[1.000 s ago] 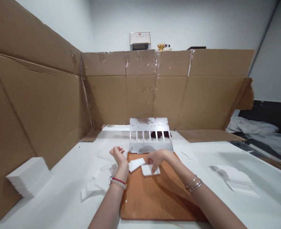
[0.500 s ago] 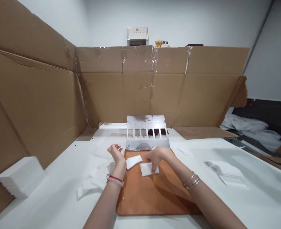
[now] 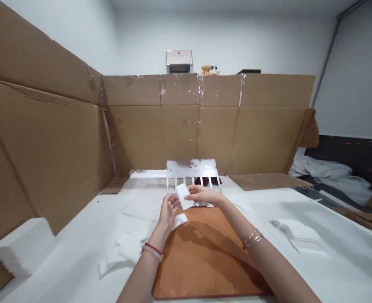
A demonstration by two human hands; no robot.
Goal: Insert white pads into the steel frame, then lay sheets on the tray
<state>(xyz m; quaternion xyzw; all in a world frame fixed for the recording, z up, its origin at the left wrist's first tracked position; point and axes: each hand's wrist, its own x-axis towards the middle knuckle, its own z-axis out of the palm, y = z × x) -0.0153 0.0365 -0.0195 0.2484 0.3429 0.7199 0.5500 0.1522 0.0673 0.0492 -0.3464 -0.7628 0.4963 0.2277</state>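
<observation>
head view: slotted plate (image 3: 194, 169) behind white paper (image 3: 182, 196)

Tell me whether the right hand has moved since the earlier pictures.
Yes, up in the view: the right hand, earlier mostly below the slotted panel, now overlaps its lower part.

Wht rect. piece (image 3: 182, 194), tilted, midair

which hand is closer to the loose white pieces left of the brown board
Left. The left hand is beyond and to the right of the loose white pieces; the right hand is farther right, holding a white rectangle.
</observation>
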